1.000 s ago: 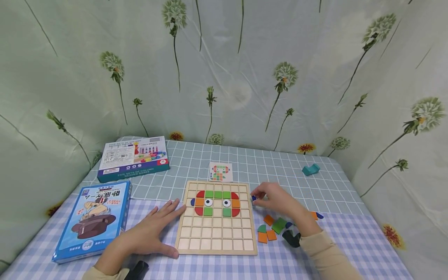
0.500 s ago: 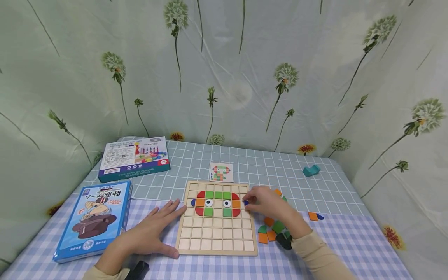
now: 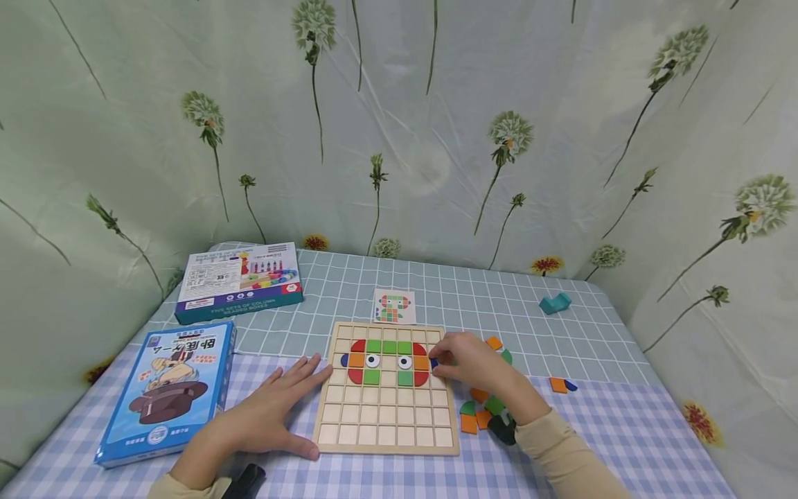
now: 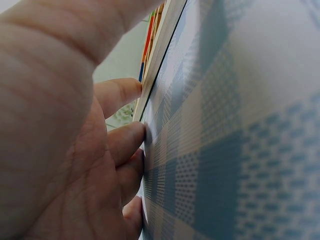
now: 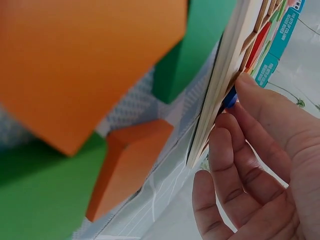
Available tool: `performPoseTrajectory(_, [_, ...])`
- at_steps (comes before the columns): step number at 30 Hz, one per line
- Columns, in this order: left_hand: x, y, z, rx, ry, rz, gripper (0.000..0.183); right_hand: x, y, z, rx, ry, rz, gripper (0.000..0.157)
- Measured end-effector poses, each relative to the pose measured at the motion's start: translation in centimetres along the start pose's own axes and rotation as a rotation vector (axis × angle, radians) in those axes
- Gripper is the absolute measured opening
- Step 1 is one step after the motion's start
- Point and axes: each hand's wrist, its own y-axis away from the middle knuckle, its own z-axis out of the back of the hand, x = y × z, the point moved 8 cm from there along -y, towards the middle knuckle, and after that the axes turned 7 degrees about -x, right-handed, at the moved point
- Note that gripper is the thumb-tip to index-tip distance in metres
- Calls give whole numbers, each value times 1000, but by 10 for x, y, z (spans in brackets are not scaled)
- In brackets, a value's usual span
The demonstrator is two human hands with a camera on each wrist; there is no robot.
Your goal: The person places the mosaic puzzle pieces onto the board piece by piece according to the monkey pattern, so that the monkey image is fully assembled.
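Observation:
A wooden grid board carries a face made of red, green and orange tiles with two eye tiles. On its left side sits a blue rounded tile. My right hand pinches another blue tile between thumb and fingers, at the board's right edge beside the orange tile. My left hand lies with fingers spread, its fingertips and thumb touching the board's left edge. Behind the board is a small picture card showing a similar tile figure.
Loose orange and green tiles lie right of the board, among them an orange tile, partly under the right arm. Farther right is an orange tile. A blue box and a white-and-teal box stand left. A teal block is back right.
My right hand has carried the blue tile leftward from beside the board onto its right edge, next to the orange tile. My left hand has stayed in place.

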Motion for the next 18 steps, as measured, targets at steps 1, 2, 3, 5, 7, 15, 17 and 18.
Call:
performPoseTrajectory(1, [0,0,0,0,1,0,122,-1,0,0,1,1,-8,22])
performPoseTrajectory(2, [0,0,0,0,2,0,122,-2,0,-1,3,2,-17,22])
performPoseTrajectory(3, [0,0,0,-1,2,-2,122,-3,0,-1,3,2,-23,22])
performPoseTrajectory(5, [0,0,0,1,3,-3,122,-5,0,-1,4,-4,-42,22])
performPoseTrajectory(7, [0,0,0,2,1,-3,122,-6,0,-1,0,-8,-51,21])
performPoseTrajectory(15, [0,-1,1,4,0,4,122,-5,-1,0,-11,7,-24,14])
performPoseTrajectory(17, [0,0,0,6,2,7,122,-4,-1,0,-9,12,-18,14])
performPoseTrajectory(18, [0,0,0,7,2,8,122,-4,-2,-1,-8,12,-15,13])
